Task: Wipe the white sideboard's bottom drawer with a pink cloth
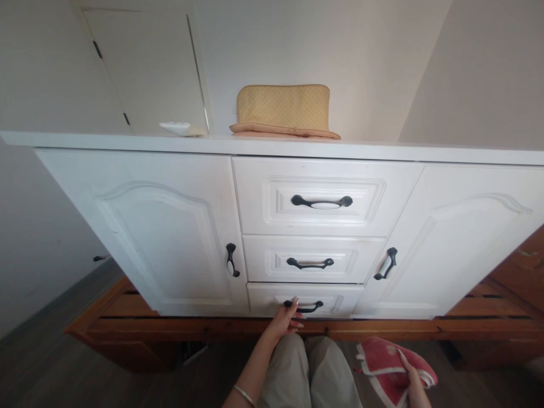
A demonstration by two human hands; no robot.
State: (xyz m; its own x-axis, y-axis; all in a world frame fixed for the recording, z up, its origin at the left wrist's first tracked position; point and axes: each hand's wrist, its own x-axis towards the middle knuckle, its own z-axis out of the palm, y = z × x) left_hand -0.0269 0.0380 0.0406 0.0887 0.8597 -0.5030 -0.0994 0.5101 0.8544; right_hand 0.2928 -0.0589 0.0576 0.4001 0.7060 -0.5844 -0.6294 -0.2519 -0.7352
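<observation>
Left grip [285, 316]: fingers curled on the bottom drawer's handle [306, 307], drawer [340, 299] closed.
Right grip [413, 375]: closed around a red cloth [382, 362].

A home room — white sideboard [272, 226], folded cushion [284, 110] on top.

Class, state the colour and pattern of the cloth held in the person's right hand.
The folded cloth is red with white stripes, seen in the head view.
</observation>
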